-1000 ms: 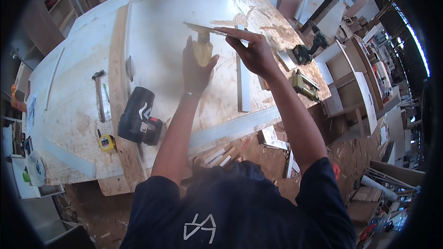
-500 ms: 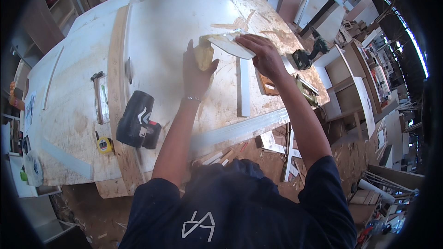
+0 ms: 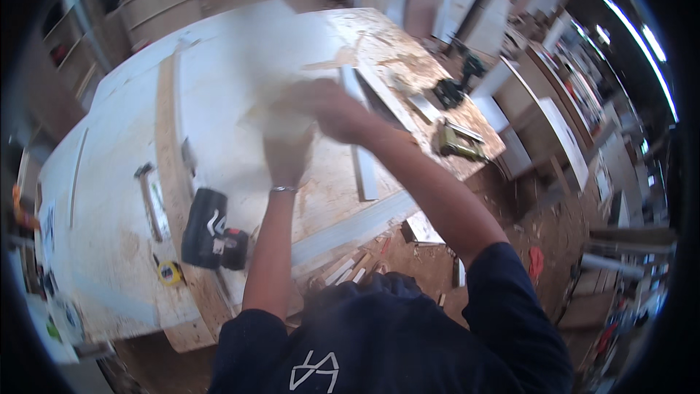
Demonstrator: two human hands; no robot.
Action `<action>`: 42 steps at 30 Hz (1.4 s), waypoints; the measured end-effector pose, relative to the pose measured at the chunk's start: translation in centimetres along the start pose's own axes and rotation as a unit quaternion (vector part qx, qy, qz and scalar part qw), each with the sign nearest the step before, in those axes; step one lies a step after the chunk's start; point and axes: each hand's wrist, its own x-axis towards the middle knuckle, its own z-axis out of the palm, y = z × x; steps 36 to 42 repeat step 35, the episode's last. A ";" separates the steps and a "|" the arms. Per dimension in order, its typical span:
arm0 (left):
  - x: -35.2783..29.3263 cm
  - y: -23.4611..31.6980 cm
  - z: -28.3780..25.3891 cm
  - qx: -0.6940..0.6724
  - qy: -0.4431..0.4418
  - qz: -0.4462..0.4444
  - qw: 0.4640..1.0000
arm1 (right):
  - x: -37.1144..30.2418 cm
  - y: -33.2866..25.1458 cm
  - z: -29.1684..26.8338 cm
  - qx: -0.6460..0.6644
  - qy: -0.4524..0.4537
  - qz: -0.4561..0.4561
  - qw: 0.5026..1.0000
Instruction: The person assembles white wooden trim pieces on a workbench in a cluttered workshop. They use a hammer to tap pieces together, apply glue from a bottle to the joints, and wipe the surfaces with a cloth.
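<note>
My left hand (image 3: 286,157) reaches up over the white-topped worktable (image 3: 120,168), its wrist circled by a thin bracelet. A pale yellowish, crumpled-looking thing (image 3: 281,122) lies between my hands, too smeared by motion for its kind to show. My right hand (image 3: 321,102) bends across from the right, fingers curled together onto that thing just above my left palm. The left fingers are mostly hidden behind it, closed about its lower part as far as the blur shows. A long grey-white strip (image 3: 363,171) lies on the table beside my hands.
On the table's left lie a hammer (image 3: 149,201), a yellow tape measure (image 3: 169,272), a black cordless tool (image 3: 206,230) and a long wooden board (image 3: 169,124). A green nail gun (image 3: 459,138) and a drill (image 3: 467,80) lie at the right edge. Cabinet parts crowd the right side.
My right hand has moved left and onto my left hand, where the two were apart. The white flat piece the right hand held no longer shows clearly. The whole view has shifted.
</note>
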 end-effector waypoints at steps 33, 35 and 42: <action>-30.9 21.8 2.2 -0.013 -0.583 -0.119 0.803 | -72.3 -45.3 4.7 0.305 -0.201 0.873 0.322; -33.8 22.7 4.8 0.002 -0.622 -0.100 0.777 | -75.7 -43.8 3.6 0.241 -0.235 0.848 0.409; -33.8 22.7 4.8 0.002 -0.622 -0.100 0.777 | -75.7 -43.8 3.6 0.241 -0.235 0.848 0.409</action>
